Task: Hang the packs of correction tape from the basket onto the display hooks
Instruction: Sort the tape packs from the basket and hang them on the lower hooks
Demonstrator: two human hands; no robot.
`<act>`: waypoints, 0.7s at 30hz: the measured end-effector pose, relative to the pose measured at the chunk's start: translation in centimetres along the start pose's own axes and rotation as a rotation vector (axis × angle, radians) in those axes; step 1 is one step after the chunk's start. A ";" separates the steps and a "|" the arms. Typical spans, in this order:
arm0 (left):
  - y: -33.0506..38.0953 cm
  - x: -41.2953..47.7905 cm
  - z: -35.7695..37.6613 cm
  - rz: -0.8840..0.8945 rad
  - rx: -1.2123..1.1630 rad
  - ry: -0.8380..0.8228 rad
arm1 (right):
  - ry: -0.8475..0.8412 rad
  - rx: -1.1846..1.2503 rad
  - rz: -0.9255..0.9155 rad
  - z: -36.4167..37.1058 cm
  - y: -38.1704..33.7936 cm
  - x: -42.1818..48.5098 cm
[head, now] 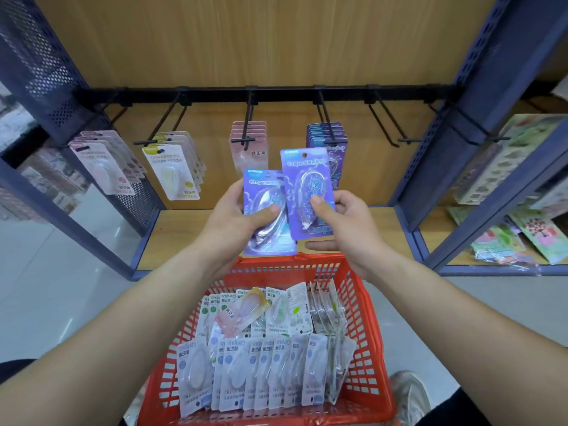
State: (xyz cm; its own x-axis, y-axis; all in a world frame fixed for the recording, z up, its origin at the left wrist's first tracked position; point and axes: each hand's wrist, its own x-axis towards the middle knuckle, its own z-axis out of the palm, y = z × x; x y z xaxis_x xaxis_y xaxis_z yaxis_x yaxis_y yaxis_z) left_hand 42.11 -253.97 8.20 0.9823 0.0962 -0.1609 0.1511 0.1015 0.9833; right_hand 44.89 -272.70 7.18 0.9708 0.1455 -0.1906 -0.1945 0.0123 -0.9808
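My left hand (236, 215) grips a small stack of purple correction tape packs (264, 192) above the basket. My right hand (347, 219) pinches a single purple pack (307, 176) beside that stack, upright, its hang hole at the top. Both are held just below the hook (327, 118) that carries purple packs (327, 135). The red basket (365, 348) below my arms holds several more packs (261, 358), mostly white and pale blue, with one pink pack on top. Other hooks carry pink packs (249, 139), yellow packs (172, 167) and pale pink packs (101, 164).
A black rail (276, 93) bears the hooks; two hooks at the right (390, 130) are bare. Blue metal uprights (436, 149) frame the bay, with a wooden shelf (178, 229) under the hooks. Sticker sheets (516, 238) lie on the neighbouring shelf at right. A shoe (408, 392) shows by the basket.
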 end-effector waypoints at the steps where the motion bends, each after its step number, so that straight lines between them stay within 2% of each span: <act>1: 0.0 0.3 -0.2 -0.005 0.036 0.030 | 0.033 -0.043 0.001 -0.7 0.1 0.5; 9: -0.4 0.7 -0.5 -0.068 0.061 0.044 | 0.222 -0.090 0.018 -3.1 0.2 4.7; 21: -0.1 1.6 -1.4 -0.035 0.061 0.054 | 0.290 -0.013 0.053 -2.5 1.1 6.5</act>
State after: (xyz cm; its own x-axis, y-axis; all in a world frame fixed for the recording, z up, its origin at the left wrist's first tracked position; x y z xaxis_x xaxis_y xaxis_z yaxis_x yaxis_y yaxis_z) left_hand 43.56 -252.47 7.70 0.9691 0.1467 -0.1981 0.1934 0.0458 0.9800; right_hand 51.33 -274.23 4.79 0.9592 -0.1435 -0.2435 -0.2462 -0.0012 -0.9692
